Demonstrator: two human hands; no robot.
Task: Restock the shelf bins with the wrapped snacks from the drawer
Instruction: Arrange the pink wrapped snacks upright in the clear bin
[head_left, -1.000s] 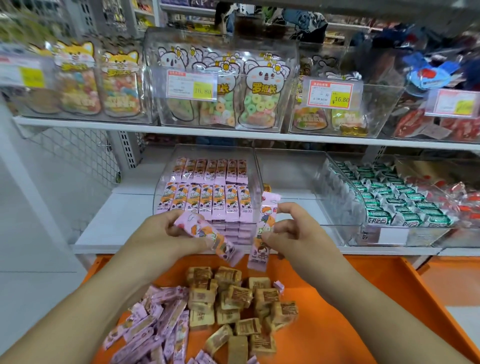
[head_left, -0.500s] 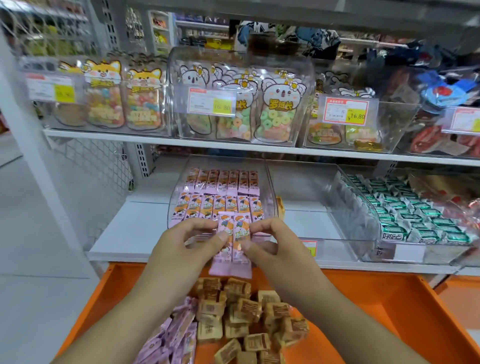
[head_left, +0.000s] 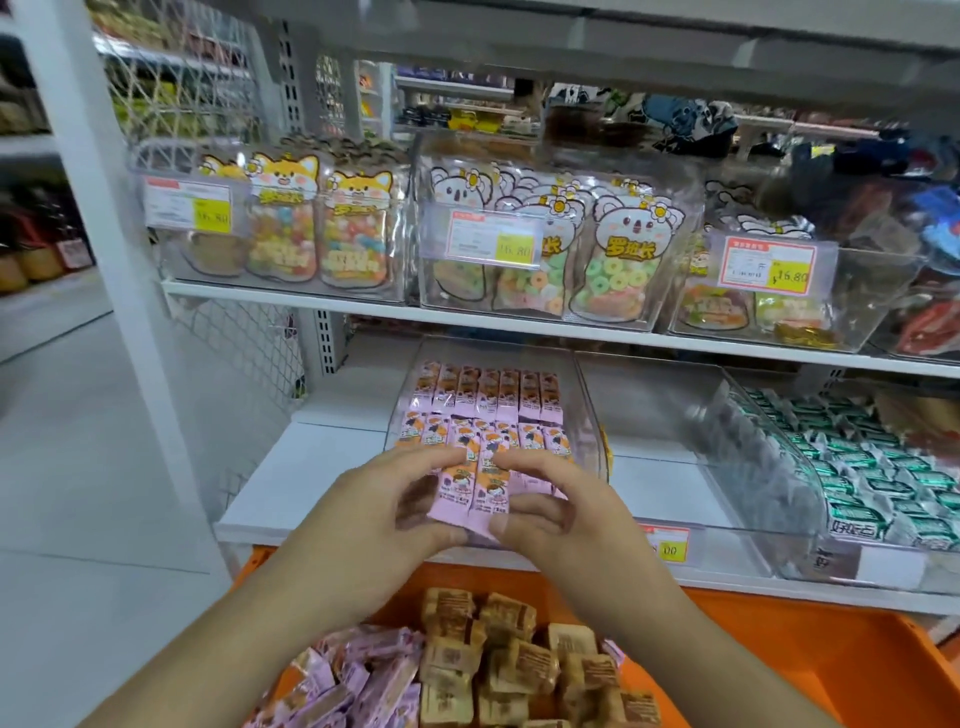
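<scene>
At the front lip of the clear bin (head_left: 582, 395) on the lower shelf (head_left: 291, 483), both hands are together on a pair of pink wrapped snacks (head_left: 475, 493) held side by side, upright, labels facing the camera. Left hand (head_left: 374, 514): fingers curled over the top of the left packet, thumb under its bottom edge, so a pinch grip. Right hand (head_left: 561, 512): same on the right packet, fingers over the top and thumb at the bottom. The packets sit just in front of the bin's filled rows; can't tell if they touch the rows yet.

Progress: the pink bin already has two neat rows of the same pink snacks (head_left: 488, 395) standing in it, back and middle. The front row looks partly filled behind the hands, but it's hidden. So this bin is well along, probably over half.

Left to do: the orange drawer (head_left: 779, 654) below still holds a loose pile of pink packets (head_left: 358, 680) at its left and a heap of brown wrapped snacks (head_left: 498, 660) in the middle. The next clear bin (head_left: 649, 415) to the right looks nearly bare, likely where the brown ones go, though that's a guess. The green-wrapped bin (head_left: 857, 467) further right looks full. Overall the task is mid-way, with plenty of stock still in the drawer.
</scene>
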